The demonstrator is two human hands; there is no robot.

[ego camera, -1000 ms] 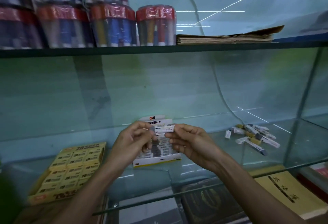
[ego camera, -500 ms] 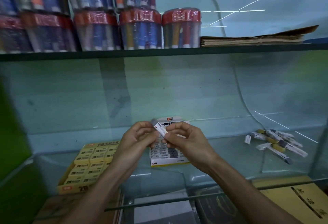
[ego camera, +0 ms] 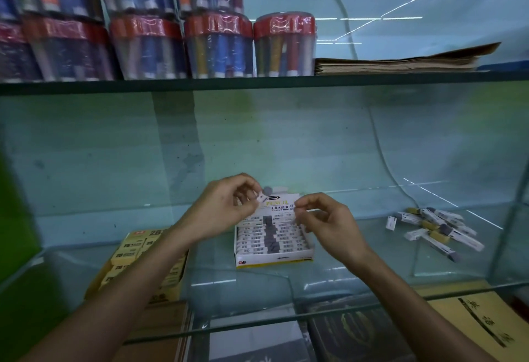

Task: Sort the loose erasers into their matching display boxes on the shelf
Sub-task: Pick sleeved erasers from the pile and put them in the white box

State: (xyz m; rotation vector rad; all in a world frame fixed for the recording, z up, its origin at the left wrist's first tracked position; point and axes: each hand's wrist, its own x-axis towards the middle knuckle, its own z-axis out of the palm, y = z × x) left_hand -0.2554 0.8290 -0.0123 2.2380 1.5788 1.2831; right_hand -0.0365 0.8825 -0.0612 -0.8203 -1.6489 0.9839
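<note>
My left hand [ego camera: 223,205] pinches one white-sleeved eraser [ego camera: 262,197] with a grey tip, held above the back of the white "Pencil Eraser" display box [ego camera: 272,260]. That box holds rows of matching white and grey erasers. My right hand [ego camera: 326,220] hovers over the box's right side with fingers loosely curled, holding nothing I can see. A yellow box of 2B erasers [ego camera: 134,250] lies at the left, partly behind my left forearm. A pile of several loose erasers [ego camera: 438,228] lies on the glass shelf at the right.
Wrapped tubs of pens [ego camera: 217,46] and a stack of brown paper [ego camera: 400,62] fill the upper shelf. A glass partition [ego camera: 512,218] closes the right end. Books [ego camera: 486,330] lie below the glass shelf's front edge [ego camera: 286,323].
Both hands held the eraser together before. My right hand has let go and drawn right, and the eraser stays in my left hand. The view has shifted left.
</note>
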